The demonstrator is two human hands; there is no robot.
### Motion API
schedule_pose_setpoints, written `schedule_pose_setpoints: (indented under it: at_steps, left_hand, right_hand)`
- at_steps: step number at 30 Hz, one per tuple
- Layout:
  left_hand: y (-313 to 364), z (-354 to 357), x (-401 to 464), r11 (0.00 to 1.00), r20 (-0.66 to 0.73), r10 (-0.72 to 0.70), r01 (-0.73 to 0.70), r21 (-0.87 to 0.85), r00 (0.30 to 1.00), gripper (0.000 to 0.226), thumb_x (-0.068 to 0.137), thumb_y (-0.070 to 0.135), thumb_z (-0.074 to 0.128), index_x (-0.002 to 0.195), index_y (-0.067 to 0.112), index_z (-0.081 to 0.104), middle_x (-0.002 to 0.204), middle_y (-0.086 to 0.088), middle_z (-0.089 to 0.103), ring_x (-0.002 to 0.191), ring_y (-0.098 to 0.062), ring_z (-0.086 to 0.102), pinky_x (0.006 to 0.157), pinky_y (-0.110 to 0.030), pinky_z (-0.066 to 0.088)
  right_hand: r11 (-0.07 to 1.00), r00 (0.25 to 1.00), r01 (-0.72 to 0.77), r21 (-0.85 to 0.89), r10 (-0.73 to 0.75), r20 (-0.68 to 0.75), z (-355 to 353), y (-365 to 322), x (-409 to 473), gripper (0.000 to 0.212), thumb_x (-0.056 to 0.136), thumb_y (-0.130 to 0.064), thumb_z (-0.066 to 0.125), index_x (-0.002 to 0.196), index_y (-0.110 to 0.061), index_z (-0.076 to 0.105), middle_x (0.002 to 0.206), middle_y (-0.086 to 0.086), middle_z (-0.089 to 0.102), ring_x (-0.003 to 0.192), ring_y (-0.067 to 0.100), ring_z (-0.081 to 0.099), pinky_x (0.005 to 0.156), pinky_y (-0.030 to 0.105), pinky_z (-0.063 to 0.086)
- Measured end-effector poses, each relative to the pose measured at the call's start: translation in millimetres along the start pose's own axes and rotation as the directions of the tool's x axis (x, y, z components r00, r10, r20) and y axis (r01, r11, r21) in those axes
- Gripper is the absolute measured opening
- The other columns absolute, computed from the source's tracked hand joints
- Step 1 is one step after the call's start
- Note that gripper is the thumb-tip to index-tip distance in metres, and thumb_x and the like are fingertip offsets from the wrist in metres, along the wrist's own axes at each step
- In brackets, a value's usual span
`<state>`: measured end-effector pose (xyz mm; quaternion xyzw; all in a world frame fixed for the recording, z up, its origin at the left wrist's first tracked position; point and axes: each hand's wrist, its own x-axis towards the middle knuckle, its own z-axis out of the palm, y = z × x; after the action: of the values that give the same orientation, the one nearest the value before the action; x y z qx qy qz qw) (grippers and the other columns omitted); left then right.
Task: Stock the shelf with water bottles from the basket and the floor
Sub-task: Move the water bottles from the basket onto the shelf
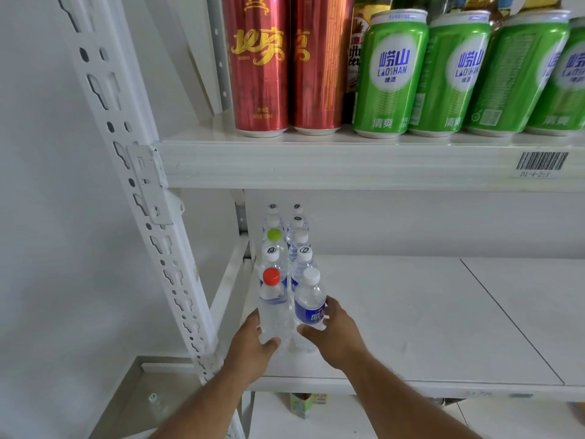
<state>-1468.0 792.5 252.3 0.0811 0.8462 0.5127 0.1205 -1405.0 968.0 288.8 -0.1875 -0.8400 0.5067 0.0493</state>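
Two rows of clear water bottles stand at the left end of the white lower shelf (411, 312), running from front to back. My left hand (253, 340) grips the front bottle of the left row, a red-capped bottle (271, 299). My right hand (335, 331) grips the front bottle of the right row, a white-capped bottle with a blue label (310, 302). Both bottles are upright on the shelf. Behind them stand several more bottles, one with a green cap (274, 235), the others with white caps.
The upper shelf (316, 163) carries tall red cans (258, 64) and green cans (391, 74), with a barcode tag (541, 161) on its edge. A perforated white upright (142, 217) stands at the left. One more bottle (155, 403) sits low at the bottom left.
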Motion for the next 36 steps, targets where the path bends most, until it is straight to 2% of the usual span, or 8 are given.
schedule_pose_setpoints:
  at_steps: [3,6,14,19,22,27,34,36]
  left_hand:
    - [0,0,-6,1.000,0.000,-0.023,0.023,0.019,1.000,0.069,0.085,0.017,0.074,0.142,0.033,0.040,0.137,0.007,0.055,0.127,-0.017,0.053,0.109,-0.046,0.042]
    - [1,-1,-10,0.999,-0.001,-0.040,0.040,0.026,0.999,0.069,0.088,0.016,0.070,0.146,0.029,0.036,0.141,0.004,0.052,0.125,-0.017,0.054,0.109,-0.041,0.043]
    - [-2,-9,-23,0.991,0.096,-0.116,0.108,0.083,0.989,0.083,0.090,0.018,0.067,0.155,0.026,0.016,0.155,0.003,0.037,0.138,-0.015,0.042,0.112,-0.034,0.037]
    - [-5,-14,-41,0.965,0.137,-0.116,0.079,0.250,0.984,0.082,0.089,0.033,0.062,0.156,0.029,0.015,0.157,0.003,0.034,0.142,-0.017,0.037,0.114,-0.035,0.034]
    - [2,-16,-54,0.947,0.136,-0.094,0.047,0.317,0.986,0.081,0.089,0.037,0.060,0.155,0.029,0.015,0.156,0.001,0.036,0.140,-0.017,0.039,0.113,-0.032,0.035]
    - [18,-16,-76,0.927,0.126,-0.048,-0.003,0.374,0.991,0.077,0.091,0.037,0.058,0.155,0.029,0.016,0.156,0.004,0.035,0.138,-0.017,0.041,0.109,-0.029,0.035]
    - [43,-9,-119,0.925,0.077,0.000,-0.030,0.378,0.997,0.073,0.092,0.033,0.061,0.153,0.030,0.022,0.153,0.007,0.039,0.135,-0.016,0.044,0.104,-0.026,0.037]
    - [49,-5,-136,0.933,0.064,0.004,-0.027,0.358,0.998,0.072,0.092,0.032,0.061,0.153,0.032,0.023,0.152,0.007,0.041,0.134,-0.015,0.045,0.104,-0.026,0.038]
  right_hand:
    - [0.994,0.997,-0.075,-0.077,0.076,0.008,3,6,4,0.063,0.085,-0.031,0.076,0.138,-0.028,0.042,0.124,-0.011,0.058,0.107,0.013,0.058,0.084,0.021,0.043]
    - [0.986,0.992,-0.121,-0.112,0.123,0.011,5,3,6,0.054,0.091,-0.033,0.068,0.139,-0.023,0.044,0.134,-0.002,0.059,0.112,0.017,0.059,0.084,0.021,0.043]
    - [0.971,0.980,-0.183,-0.154,0.193,0.050,4,0,-10,0.058,0.094,-0.037,0.065,0.143,-0.018,0.040,0.142,0.002,0.054,0.121,0.019,0.055,0.084,0.021,0.038]
    - [0.955,0.973,-0.217,-0.202,0.227,0.026,-1,1,-36,0.069,0.095,-0.041,0.061,0.151,-0.016,0.030,0.147,0.003,0.048,0.125,0.020,0.053,0.089,0.023,0.040]
    - [0.950,0.976,-0.207,-0.235,0.215,0.009,-6,-1,-52,0.075,0.094,-0.044,0.060,0.154,-0.016,0.025,0.150,0.003,0.045,0.129,0.021,0.050,0.098,0.027,0.041]
    - [0.954,0.987,-0.153,-0.258,0.162,0.013,-14,-13,-77,0.074,0.094,-0.044,0.059,0.154,-0.017,0.026,0.151,0.003,0.044,0.130,0.020,0.049,0.099,0.026,0.039]
    - [0.964,0.996,-0.039,-0.263,0.057,0.063,-30,-20,-117,0.063,0.094,-0.041,0.060,0.148,-0.019,0.035,0.144,0.000,0.051,0.108,0.012,0.055,0.084,0.019,0.037]
    - [0.961,0.996,-0.028,-0.274,0.051,0.076,-37,-18,-131,0.069,0.094,-0.042,0.059,0.152,-0.018,0.030,0.149,0.001,0.046,0.120,0.015,0.053,0.093,0.022,0.040]
